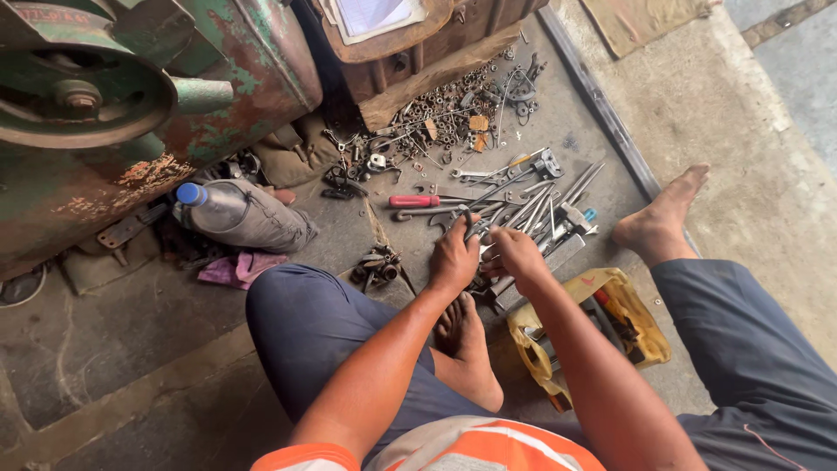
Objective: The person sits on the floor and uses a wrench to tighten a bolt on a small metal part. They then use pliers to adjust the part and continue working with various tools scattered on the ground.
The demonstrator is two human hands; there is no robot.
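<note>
Beside the red-handled screwdriver (415, 201), my left hand (453, 260) and right hand (516, 255) pinch a dark metal tool (473, 225), fingers closed on it. It looks stiff, heavy and greasy, best gripped mid-shank.

Concrete floor (113, 349), grey and stained. Lying directly on it: a heap of spanners and steel rods (532, 209), a red-handled screwdriver (415, 201), scattered nuts and washers (445, 109), a blue-capped plastic bottle (214, 205), a pink rag (240, 268), and a yellow tool case (623, 301).
</note>
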